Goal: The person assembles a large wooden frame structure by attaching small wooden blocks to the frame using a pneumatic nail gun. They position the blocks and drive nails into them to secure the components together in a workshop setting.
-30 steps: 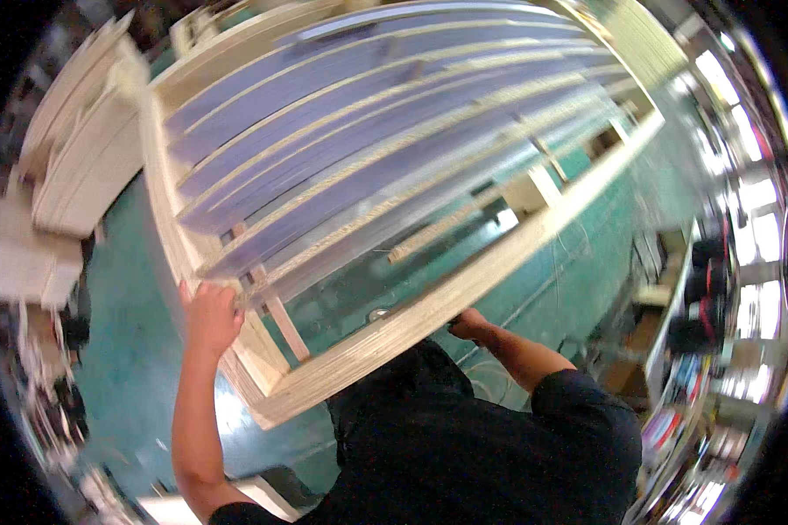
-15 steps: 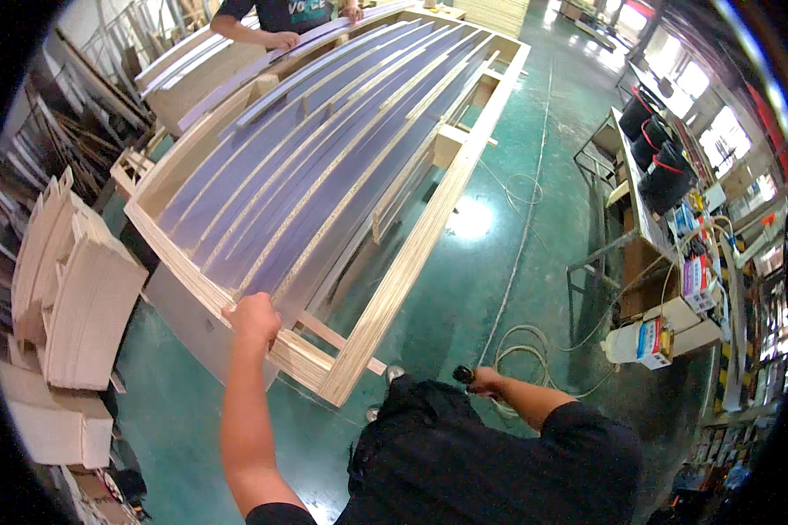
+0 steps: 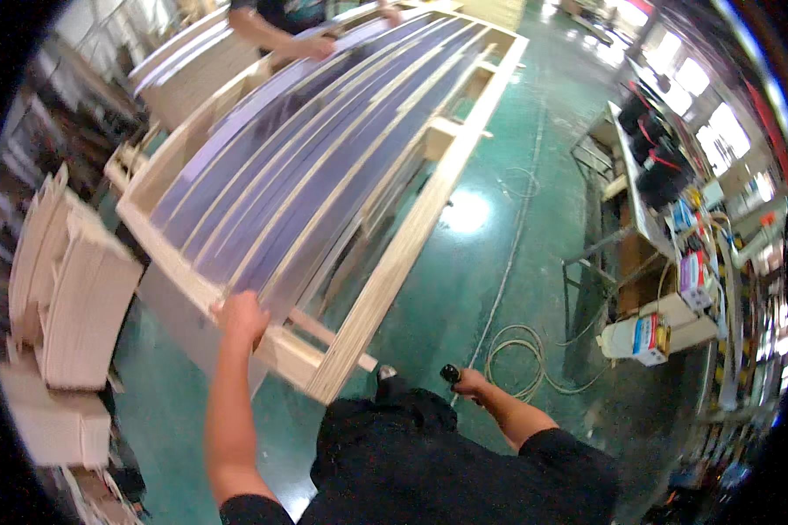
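Observation:
A long wooden frame (image 3: 394,284) with a curved near end stretches away from me. Inside it lie several purple-grey slats (image 3: 298,197) with pale edges. My left hand (image 3: 243,317) is closed over the frame's near end rail, beside the ends of the slats; its fingertips are hidden. Low on my right, apart from the frame, my right hand (image 3: 473,383) grips a small black handheld tool (image 3: 450,374). Its exact kind does not show. On the far left side, a co-worker's hand (image 3: 313,46) is at a lilac strip (image 3: 236,131) lying along the frame.
Stacked curved boards (image 3: 87,297) stand at left. A coiled hose (image 3: 517,363) lies on the green floor near my right hand. A workbench (image 3: 635,201) with black buckets (image 3: 661,175) runs along the right, and a white jug (image 3: 622,339) sits near its close end.
The co-worker has leaned in, and the lilac strip has moved right, from outside the frame's left rail to inside it. My left hand stays on the near end; my right still holds the tool.

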`<state>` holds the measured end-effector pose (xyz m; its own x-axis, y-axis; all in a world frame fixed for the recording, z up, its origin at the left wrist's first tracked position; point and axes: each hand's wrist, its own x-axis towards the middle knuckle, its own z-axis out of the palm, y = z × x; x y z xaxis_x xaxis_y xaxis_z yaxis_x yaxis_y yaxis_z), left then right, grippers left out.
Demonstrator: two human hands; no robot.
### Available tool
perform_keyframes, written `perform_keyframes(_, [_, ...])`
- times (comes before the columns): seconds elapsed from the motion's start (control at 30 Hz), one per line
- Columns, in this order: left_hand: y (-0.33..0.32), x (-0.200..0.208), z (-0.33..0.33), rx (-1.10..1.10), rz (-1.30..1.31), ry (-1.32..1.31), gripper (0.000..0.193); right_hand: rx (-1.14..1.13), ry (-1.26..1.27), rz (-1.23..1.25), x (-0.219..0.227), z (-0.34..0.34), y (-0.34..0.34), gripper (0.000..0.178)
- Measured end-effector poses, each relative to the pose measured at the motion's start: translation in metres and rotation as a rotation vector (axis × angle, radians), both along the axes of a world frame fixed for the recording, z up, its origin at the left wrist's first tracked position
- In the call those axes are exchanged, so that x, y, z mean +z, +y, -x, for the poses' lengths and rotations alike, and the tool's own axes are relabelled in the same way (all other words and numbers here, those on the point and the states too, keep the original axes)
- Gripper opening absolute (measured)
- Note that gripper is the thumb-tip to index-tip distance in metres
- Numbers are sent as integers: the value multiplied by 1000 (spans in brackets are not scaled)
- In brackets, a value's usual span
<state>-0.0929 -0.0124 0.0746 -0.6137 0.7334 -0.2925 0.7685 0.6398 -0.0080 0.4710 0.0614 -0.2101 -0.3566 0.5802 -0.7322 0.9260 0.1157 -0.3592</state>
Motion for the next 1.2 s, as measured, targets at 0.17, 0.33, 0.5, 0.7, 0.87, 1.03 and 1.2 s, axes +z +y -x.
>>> perform_keyframes(0.17, [-16, 15, 2, -205, -213, -58, 54, -106, 47, -166, 55, 25, 3, 42])
perform_keyframes(0.33, [-56, 3, 58, -655, -552, -228, 72, -565, 226, 285, 221, 74, 11, 21])
perform_keyframes(0.5, [-45, 11, 117, -968, -505, -292, 92, -217, 65, 344, 398, 205, -11, 42])
perform_keyframes(0.7, [-9, -1, 141, -1231, -407, -380, 112, 150, 324, 216, 458, 341, -17, 58])
perform_keyframes(0.87, [-3, -20, 140, -1326, -449, -439, 104, 289, 357, 170, 445, 417, -17, 50])
perform_keyframes(1.03, [-4, -23, 141, -1297, -476, -495, 97, 257, 310, 122, 420, 446, -14, 47])
perform_keyframes(1.2, [-1, -18, 148, -1271, -408, -537, 96, 277, 228, 131, 404, 465, -11, 52])
